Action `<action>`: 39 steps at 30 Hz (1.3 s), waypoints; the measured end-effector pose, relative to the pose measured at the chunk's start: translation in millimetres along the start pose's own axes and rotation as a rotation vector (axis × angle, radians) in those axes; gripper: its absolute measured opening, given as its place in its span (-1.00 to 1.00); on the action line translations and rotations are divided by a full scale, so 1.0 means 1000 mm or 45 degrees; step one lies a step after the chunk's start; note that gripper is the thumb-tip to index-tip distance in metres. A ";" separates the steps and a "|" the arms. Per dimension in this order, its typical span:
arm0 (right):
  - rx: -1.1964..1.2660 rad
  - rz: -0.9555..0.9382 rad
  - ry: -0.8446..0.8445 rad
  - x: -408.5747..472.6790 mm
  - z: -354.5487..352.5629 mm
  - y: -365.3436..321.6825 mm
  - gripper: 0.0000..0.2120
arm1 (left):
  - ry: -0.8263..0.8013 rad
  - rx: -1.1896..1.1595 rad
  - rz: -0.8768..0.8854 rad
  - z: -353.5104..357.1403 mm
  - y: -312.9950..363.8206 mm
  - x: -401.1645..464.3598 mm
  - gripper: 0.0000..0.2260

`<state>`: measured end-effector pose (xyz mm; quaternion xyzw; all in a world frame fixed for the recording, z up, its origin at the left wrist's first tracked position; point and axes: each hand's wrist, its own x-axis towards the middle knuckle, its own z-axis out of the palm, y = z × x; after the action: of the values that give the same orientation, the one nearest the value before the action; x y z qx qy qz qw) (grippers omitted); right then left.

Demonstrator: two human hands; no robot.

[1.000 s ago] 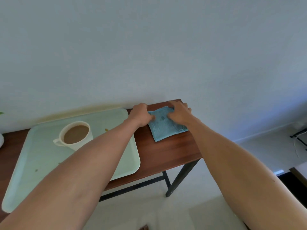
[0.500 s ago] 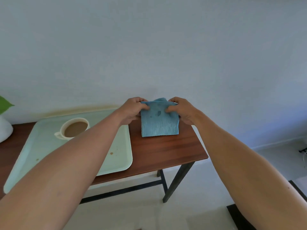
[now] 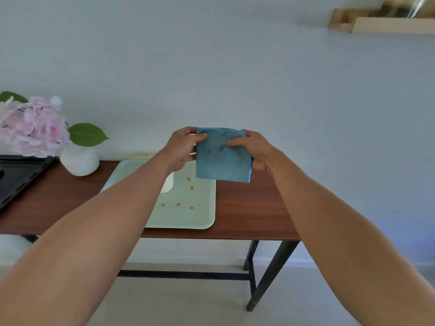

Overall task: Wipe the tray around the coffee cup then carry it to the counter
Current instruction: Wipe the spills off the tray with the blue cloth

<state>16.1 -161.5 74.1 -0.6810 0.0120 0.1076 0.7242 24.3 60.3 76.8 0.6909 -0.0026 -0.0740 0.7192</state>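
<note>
A folded blue cloth with a few dark spots hangs in the air above the wooden table. My left hand pinches its upper left corner and my right hand pinches its upper right corner. Below and to the left lies the pale green tray, with several brown drips on its right part. The white coffee cup stands on the tray, mostly hidden behind my left forearm.
A white vase with pink flowers stands on the table left of the tray. A black tray-like object sits at the far left. A wooden shelf hangs on the wall at upper right. The table's right edge is near my right forearm.
Both hands have lifted the cloth off the table and hold it up by its top corners. The view has tilted up and left, bringing the flowers and shelf into sight.
</note>
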 end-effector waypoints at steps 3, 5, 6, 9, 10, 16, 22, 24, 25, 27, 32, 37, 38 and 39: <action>0.007 -0.020 -0.004 0.002 0.023 0.000 -0.71 | 0.039 0.018 0.032 -0.023 -0.002 -0.010 -0.79; 0.024 -0.022 -0.024 0.003 0.039 0.000 -0.70 | 0.058 0.025 0.027 -0.039 -0.004 -0.014 -0.82; 0.029 -0.027 -0.028 0.004 0.046 0.001 -0.69 | 0.064 0.026 0.016 -0.047 -0.005 -0.016 -0.83; 0.030 -0.038 -0.018 0.006 0.066 0.006 -0.70 | 0.069 0.047 0.004 -0.070 -0.006 -0.018 -0.83; 0.029 -0.040 -0.012 0.008 0.073 0.007 -0.71 | 0.070 0.066 0.010 -0.078 -0.006 -0.018 -0.82; -0.030 -0.038 0.060 0.012 0.105 0.019 -0.79 | 0.026 0.156 0.028 -0.114 -0.009 -0.018 -0.77; -0.067 0.056 -0.014 0.005 0.120 0.023 -0.53 | -0.055 0.223 0.050 -0.133 -0.012 -0.020 -0.81; -0.145 0.077 0.117 0.004 0.119 0.023 -0.56 | 0.012 0.250 0.117 -0.138 -0.017 -0.020 -0.84; -0.186 0.078 0.200 0.005 0.117 0.024 -0.60 | 0.072 0.289 0.162 -0.142 -0.020 -0.020 -0.86; -0.258 0.054 0.326 0.006 0.112 0.027 -0.67 | 0.188 0.426 0.235 -0.154 -0.029 -0.020 -0.86; -0.696 -0.125 0.615 0.018 0.107 0.043 -0.84 | 0.278 1.001 0.281 -0.198 -0.064 -0.031 -0.61; -1.306 -0.291 0.761 0.029 0.131 0.070 -0.85 | 0.226 1.367 0.162 -0.237 -0.096 -0.049 -0.42; -1.437 -0.333 0.736 0.030 0.137 0.077 -0.82 | 0.197 1.399 0.111 -0.243 -0.101 -0.054 -0.40; -1.550 -0.358 0.690 0.031 0.142 0.085 -0.78 | 0.167 1.425 0.069 -0.248 -0.106 -0.058 -0.39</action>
<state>13.5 -12.4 -4.2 -0.9651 0.0418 -0.1744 0.1906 -18.1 309.5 -34.0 0.9698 -0.0145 0.0003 0.2435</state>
